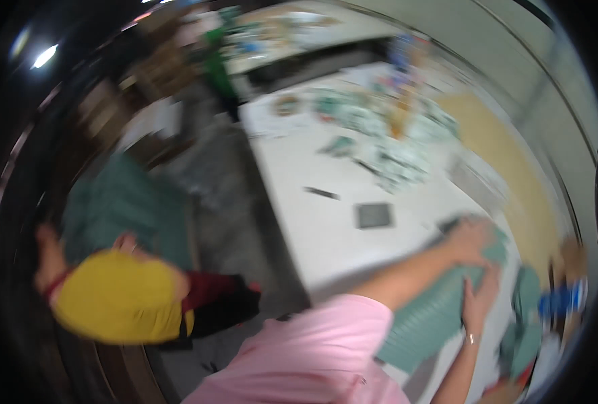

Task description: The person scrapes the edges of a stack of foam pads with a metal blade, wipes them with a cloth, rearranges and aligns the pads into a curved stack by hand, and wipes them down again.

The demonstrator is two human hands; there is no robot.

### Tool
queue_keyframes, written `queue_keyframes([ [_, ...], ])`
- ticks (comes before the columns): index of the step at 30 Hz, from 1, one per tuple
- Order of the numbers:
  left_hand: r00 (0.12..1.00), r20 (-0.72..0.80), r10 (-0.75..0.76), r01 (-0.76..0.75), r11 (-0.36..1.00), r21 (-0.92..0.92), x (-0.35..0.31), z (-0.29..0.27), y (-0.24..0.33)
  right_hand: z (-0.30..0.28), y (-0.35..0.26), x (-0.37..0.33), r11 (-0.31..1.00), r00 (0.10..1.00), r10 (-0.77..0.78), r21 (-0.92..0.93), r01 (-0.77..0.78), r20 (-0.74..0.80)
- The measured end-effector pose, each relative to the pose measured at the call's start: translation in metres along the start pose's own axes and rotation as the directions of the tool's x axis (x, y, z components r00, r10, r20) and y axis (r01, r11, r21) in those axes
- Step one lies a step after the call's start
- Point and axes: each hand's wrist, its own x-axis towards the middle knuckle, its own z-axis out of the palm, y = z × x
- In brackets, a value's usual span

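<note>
A long bundle of green, ridged pieces that look like stacked fabric (423, 323) lies along the right side of the white table, close to me. At its far end, my left hand (470, 241) rests on top with the fingers laid out, somewhat blurred. Just nearer, my right hand (481, 296), with a bracelet at the wrist, lies on the bundle's right edge, thumb apart from the fingers. Both hands touch the green material, and neither is visibly wrapped round it. Beside the left hand is a small dark patch that is too blurred to name.
On the white table (282, 188) lie a dark grey square (374, 215), a thin black item (322, 193), a tape roll (287, 105) and a heap of pale green pieces (400, 151). At left a person in a yellow top (120, 296) bends by a green stack (123, 202).
</note>
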Motion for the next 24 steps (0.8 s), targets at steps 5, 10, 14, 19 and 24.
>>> queue_keyframes([
  [5,0.999,-0.037,0.01,-0.002,0.98,0.201,-0.004,-0.008,-0.062,0.006,-0.047,0.023,0.996,0.999,-0.038,0.077,0.038,-0.004],
  [10,0.985,0.146,0.087,-0.126,0.952,0.278,0.014,-0.025,-0.054,-0.01,-0.042,0.013,0.998,0.991,0.0,0.068,0.009,-0.133],
  [14,0.987,0.14,0.078,-0.116,0.95,0.289,0.026,-0.021,-0.055,-0.01,-0.032,0.004,0.974,0.962,-0.09,0.179,0.139,-0.257],
  [19,0.976,0.214,0.03,-0.095,0.949,0.301,0.022,-0.025,-0.048,-0.01,-0.032,0.002,0.965,0.951,-0.037,0.235,0.114,-0.307],
  [24,0.934,0.358,-0.002,-0.115,0.944,0.308,0.023,-0.041,-0.041,-0.011,-0.036,0.004,0.958,0.937,-0.006,0.266,0.106,-0.349],
])
